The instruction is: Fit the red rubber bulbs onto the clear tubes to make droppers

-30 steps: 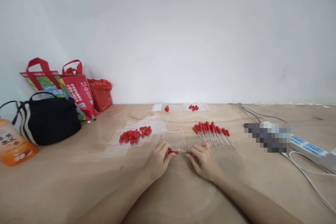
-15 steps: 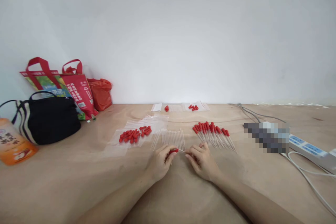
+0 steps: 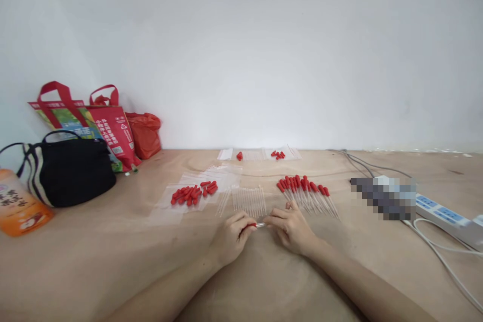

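My left hand (image 3: 234,235) is closed, thumb and fingers pinching a red rubber dropper bulb (image 3: 252,225), mostly hidden by the fingers. A thin clear dropper tube (image 3: 260,225) runs from the bulb's end to my right hand (image 3: 290,229), whose fingertips pinch it. How deep the tube sits in the bulb I cannot tell. Just beyond my hands lies a row of loose clear tubes (image 3: 249,201). To the left, loose red bulbs (image 3: 186,194) are heaped on clear plastic bags (image 3: 166,211). Droppers with red bulbs on their tubes (image 3: 304,191) are fanned out at the right.
More bagged bulbs and tubes (image 3: 279,154) lie by the wall. A black bag (image 3: 75,173), a red shopping bag (image 3: 113,133), a red plastic bag (image 3: 143,133) and an orange package (image 3: 22,206) stand left. At right are a power strip (image 3: 441,211) and cables (image 3: 433,246).
Both hands have shifted slightly, bringing the bulb and tube a little nearer to me. The tube is now in line with the bulb, and the bulb is more covered by my left fingers.
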Tool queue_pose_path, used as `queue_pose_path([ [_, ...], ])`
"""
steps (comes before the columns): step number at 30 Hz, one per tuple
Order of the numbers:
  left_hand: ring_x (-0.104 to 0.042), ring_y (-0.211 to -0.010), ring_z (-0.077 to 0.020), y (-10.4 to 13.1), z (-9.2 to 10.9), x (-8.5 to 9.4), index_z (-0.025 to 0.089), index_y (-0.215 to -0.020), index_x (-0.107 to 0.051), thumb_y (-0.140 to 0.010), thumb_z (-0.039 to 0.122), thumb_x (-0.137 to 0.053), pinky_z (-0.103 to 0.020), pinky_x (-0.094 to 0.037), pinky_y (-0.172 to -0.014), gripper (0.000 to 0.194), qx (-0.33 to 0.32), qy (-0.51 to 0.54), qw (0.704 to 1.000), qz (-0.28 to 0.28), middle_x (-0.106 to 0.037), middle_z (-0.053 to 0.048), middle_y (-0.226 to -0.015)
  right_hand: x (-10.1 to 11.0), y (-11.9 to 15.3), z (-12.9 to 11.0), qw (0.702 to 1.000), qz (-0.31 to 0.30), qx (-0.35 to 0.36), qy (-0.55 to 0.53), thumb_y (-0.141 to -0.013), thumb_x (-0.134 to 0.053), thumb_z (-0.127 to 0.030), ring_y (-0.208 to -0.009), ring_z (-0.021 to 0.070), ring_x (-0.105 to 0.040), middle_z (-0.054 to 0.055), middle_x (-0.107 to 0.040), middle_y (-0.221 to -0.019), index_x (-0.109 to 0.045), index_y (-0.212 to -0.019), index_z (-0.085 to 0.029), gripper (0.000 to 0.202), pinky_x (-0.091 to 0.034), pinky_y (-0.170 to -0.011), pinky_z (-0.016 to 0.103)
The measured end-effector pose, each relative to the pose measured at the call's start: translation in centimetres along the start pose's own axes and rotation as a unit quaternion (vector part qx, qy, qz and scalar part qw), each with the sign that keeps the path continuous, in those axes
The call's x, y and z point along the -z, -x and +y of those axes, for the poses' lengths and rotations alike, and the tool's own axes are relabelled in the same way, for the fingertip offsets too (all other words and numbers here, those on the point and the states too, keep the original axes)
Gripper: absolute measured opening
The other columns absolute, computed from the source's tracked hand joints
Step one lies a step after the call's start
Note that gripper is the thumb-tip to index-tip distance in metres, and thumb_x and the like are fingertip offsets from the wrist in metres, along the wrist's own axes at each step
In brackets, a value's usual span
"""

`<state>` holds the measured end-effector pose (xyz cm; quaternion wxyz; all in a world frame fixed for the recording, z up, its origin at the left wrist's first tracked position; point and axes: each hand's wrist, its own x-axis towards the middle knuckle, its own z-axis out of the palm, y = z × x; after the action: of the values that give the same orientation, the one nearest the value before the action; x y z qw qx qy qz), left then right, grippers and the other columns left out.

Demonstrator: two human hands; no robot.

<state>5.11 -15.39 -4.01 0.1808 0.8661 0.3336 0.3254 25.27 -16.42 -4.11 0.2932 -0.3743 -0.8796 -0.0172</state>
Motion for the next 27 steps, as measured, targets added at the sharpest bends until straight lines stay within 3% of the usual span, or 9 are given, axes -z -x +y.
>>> queue_pose_path([
  [10, -0.050, -0.066, -0.0111, 0.4, -0.2, -0.4, 0.016, -0.083, -0.055, -0.085, 0.023, -0.039, -0.021, -0.041, -0.061, 0.018, -0.053, -0.045, 0.998, -0.012, -0.052, -0.003, -0.075, -0.5, 0.4, -1.5, 1.000, 0.015, -0.013, 0.020, -0.082, -0.033, -0.015, -0.057, 0.0107, -0.040, 0.001, -0.054, -0.066, -0.057, -0.077, -0.017, 0.025, -0.018, -0.062, 0.028],
  [16, -0.051, -0.066, -0.0112, 0.1, -0.1, -0.2, 0.016, -0.081, -0.055, -0.085, 0.022, -0.038, -0.021, -0.042, -0.061, 0.018, -0.066, -0.047, 0.996, -0.032, -0.053, -0.003, -0.075, -0.7, 0.0, -1.7, 0.999, -0.031, -0.037, -0.023, -0.085, -0.030, -0.016, -0.061, 0.0110, -0.043, 0.001, -0.057, -0.069, -0.055, -0.079, -0.017, 0.026, -0.021, -0.064, 0.028],
  [21, -0.054, -0.075, -0.0122, -0.7, -0.3, 0.9, 0.019, -0.091, -0.056, -0.085, 0.021, -0.039, -0.023, -0.044, -0.069, 0.017, -0.060, -0.054, 0.996, -0.041, -0.056, -0.003, -0.082, 0.4, -0.7, -1.8, 0.996, -0.073, -0.046, 0.013, -0.084, -0.038, -0.021, -0.072, 0.0140, -0.047, 0.002, -0.060, -0.074, -0.059, -0.081, -0.020, 0.020, -0.022, -0.066, 0.028],
  [24, -0.052, -0.087, -0.0163, -1.2, -1.1, 2.2, 0.021, -0.105, -0.050, -0.081, 0.027, -0.048, -0.028, -0.043, -0.077, 0.026, -0.031, -0.104, 0.994, -0.001, -0.055, -0.005, -0.095, 0.9, -1.1, -0.8, 0.992, -0.075, -0.098, 0.038, -0.082, -0.040, -0.022, -0.075, 0.0150, -0.050, 0.001, -0.062, -0.076, -0.061, -0.080, -0.023, 0.020, -0.023, -0.067, 0.028],
  [27, -0.050, -0.092, -0.0214, -1.4, -2.7, 4.1, 0.020, -0.100, -0.053, -0.078, 0.025, -0.048, -0.035, -0.039, -0.081, 0.023, 0.057, -0.207, 0.972, 0.096, -0.056, -0.006, -0.095, 0.7, -1.5, 1.1, 0.970, -0.035, -0.232, 0.059, -0.081, -0.040, -0.023, -0.077, 0.0162, -0.054, 0.003, -0.064, -0.080, -0.060, -0.088, -0.022, 0.021, -0.025, -0.066, 0.027],
])
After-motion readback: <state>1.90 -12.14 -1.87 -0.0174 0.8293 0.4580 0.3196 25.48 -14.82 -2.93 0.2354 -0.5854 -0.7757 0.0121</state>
